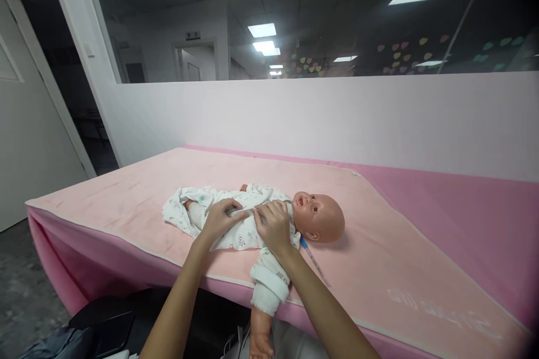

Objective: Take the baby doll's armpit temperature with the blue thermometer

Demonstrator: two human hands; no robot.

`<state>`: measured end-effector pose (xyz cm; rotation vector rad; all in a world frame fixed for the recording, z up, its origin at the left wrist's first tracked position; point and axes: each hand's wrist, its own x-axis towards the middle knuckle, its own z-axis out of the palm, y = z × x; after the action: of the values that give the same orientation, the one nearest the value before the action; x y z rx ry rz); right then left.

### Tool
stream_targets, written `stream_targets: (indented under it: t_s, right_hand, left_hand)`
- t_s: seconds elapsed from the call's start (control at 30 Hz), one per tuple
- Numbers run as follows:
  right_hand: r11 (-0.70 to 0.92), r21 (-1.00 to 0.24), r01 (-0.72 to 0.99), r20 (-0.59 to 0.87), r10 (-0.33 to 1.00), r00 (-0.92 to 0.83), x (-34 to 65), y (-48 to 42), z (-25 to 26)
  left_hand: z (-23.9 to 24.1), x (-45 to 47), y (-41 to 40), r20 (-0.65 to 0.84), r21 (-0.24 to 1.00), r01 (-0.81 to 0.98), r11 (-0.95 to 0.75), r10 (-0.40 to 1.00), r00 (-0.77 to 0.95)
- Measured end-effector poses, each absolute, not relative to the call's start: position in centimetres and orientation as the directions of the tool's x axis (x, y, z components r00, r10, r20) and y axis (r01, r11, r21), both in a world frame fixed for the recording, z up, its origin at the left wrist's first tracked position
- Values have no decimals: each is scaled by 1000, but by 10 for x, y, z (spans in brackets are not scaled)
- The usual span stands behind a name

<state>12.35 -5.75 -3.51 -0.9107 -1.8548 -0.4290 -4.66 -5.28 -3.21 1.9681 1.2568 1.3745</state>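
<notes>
A baby doll [322,217] lies on its back across the bedding, head to the right. It is dressed in a white printed gown [242,235] with long sleeves. My left hand [222,219] rests on the gown's front at the belly, fingers curled and thumb stretched toward the middle. Across from it, my right hand [273,225] bends over the chest. Both hands' fingertips meet the cloth along the front and seem to pinch it; exactly what lies between them is hard to see. One doll arm [261,331] hangs over the near edge.
Beside the doll's neck lies a thin clear stick with a blue end [314,261], like a thermometer. A peach blanket [404,269] covers the pink-draped table. A white wall [320,118] with a window stands behind, and a door [33,123] is at left. Dark items [105,331] lie below.
</notes>
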Motion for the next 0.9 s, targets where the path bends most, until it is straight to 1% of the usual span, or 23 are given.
stream_targets:
  t_s: [0.07,0.13,0.23,0.4,0.5,0.73,0.9]
  right_hand:
    - [651,-107,752,885,407,-226,124,-57,-35]
    - [646,-116,755,884,413,-218,124,-57,-35]
    - [643,-123,756,889,411,-204,124,-57,-35]
    - [648,-122,752,896,398,-197,123,-57,-35]
    - [650,-127,749,895,400,-195,123,-56,-35]
    - [649,-128,750,889,410,-203,123,-56,-36]
    - [640,-127,758,887,415,-202,123,-57,-36]
  left_hand:
    - [-39,-54,-60,535,740,461,-490,844,38]
    - [-43,-64,-64,516,763,425,-487,855,52]
    - [-44,-75,-68,435,824,350,-447,893,115]
    - [-43,-85,-66,281,938,175,-298,953,114]
    - [-43,-88,-63,224,963,120,-239,966,129]
    - [-33,-84,-67,224,952,182,-246,965,136]
    - [-30,-77,-64,236,908,323,-267,963,132]
